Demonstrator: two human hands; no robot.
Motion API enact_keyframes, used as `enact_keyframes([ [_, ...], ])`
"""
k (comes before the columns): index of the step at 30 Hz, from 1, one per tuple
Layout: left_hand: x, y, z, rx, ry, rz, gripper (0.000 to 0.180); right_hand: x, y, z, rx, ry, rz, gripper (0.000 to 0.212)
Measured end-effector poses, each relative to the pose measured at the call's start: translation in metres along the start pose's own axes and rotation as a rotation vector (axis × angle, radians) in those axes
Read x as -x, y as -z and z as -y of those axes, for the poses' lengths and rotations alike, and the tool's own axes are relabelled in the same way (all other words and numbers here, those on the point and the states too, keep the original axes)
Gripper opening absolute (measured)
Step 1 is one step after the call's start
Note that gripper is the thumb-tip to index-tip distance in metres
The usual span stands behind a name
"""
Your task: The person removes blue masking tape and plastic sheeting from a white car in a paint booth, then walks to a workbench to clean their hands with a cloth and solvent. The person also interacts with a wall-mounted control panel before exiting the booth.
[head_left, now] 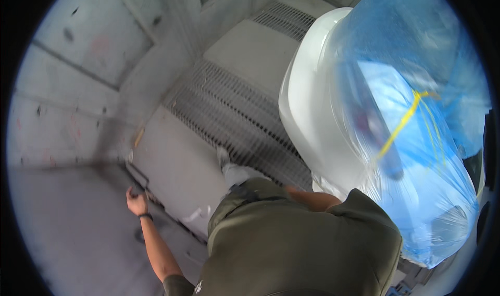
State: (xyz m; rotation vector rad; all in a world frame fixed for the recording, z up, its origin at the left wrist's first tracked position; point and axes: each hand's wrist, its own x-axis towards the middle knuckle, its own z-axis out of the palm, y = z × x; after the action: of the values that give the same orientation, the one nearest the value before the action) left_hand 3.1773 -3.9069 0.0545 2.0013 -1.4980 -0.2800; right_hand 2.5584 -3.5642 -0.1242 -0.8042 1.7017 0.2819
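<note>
My left hand (pixel 137 202) is held out low at the left, a dark band round its wrist. Its fingers are curled, and a small dark patch shows between them, too small to name. Beside it runs the dark edge (pixel 165 208) between the grey panel and the purplish-grey surface at the lower left. My right forearm (pixel 313 198) passes behind my torso, so the right hand is hidden. To the right of that arm stands a large glossy white curved part (pixel 307 100), partly wrapped in blue plastic sheeting (pixel 416 192).
Yellow tape (pixel 403 120) crosses the sheeting. Dark metal floor grating (pixel 234 106) lies between pale floor panels (pixel 255 51). A stained grey wall (pixel 78 82) rises at the left. My light shoe (pixel 223 155) is at the near edge of the grating.
</note>
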Motion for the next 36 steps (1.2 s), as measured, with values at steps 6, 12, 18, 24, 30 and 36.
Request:
enact_keyframes([
  [6, -0.012, -0.177, -0.021, -0.314, 0.191, 0.591, 0.043, -0.137, 0.209, 0.214, -0.336, -0.002, -0.274, 0.040],
  [12, -0.122, -0.360, -0.112, -0.346, -0.013, 1.201, 0.039, -0.186, 0.434, 0.374, -0.533, 0.092, -0.713, 0.051],
  [18, -0.372, -0.596, -0.236, -0.363, -0.200, 1.288, 0.035, -0.293, 0.610, 0.393, -0.668, -0.021, -0.905, 0.056],
  [24, -0.692, -0.804, -0.537, 0.086, 0.016, 1.408, 0.031, -0.322, 0.756, 0.376, -0.900, -0.149, -0.903, 0.051],
  [30, -0.758, -1.019, -0.810, 0.329, -0.564, 1.039, 0.038, -0.480, 0.941, 0.293, -0.980, -0.327, -0.868, 0.053],
  [36, -0.666, -1.116, -0.875, -0.346, -0.482, 1.447, 0.036, -0.515, 1.203, 0.306, -0.984, -0.261, -1.017, 0.053],
])
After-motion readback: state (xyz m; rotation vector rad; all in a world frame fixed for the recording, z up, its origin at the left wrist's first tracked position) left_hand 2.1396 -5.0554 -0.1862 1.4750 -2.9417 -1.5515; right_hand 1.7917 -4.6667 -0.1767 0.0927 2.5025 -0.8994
